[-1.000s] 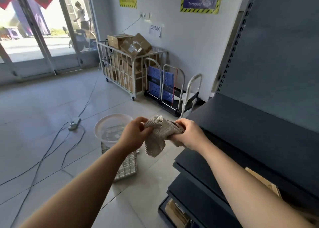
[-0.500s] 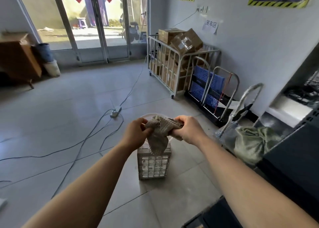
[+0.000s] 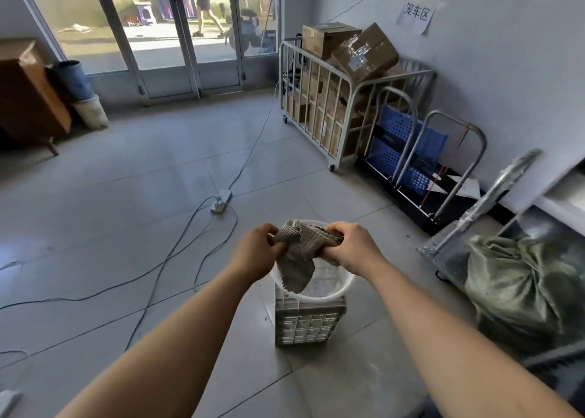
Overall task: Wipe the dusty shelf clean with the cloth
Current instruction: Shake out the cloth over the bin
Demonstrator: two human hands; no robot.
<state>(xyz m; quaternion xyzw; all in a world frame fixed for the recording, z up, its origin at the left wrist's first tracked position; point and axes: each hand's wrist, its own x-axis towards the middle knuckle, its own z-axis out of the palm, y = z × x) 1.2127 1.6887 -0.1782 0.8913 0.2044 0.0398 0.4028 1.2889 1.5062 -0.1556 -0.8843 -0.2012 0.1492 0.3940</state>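
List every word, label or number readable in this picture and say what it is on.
"笼车区": handwritten on the white paper sheet stuck to the wall.
Labels on the cardboard boxes in the metal cart: too small and blurred to read.
Nothing else carries readable text.

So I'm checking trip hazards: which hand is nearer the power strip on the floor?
Left. The left hand grips the cloth on the side toward the power strip, which lies beyond it on the floor. The right hand holds the cloth's far side.

White paper sign (image 3: 415, 14) on the wall (taped up): "笼车区".
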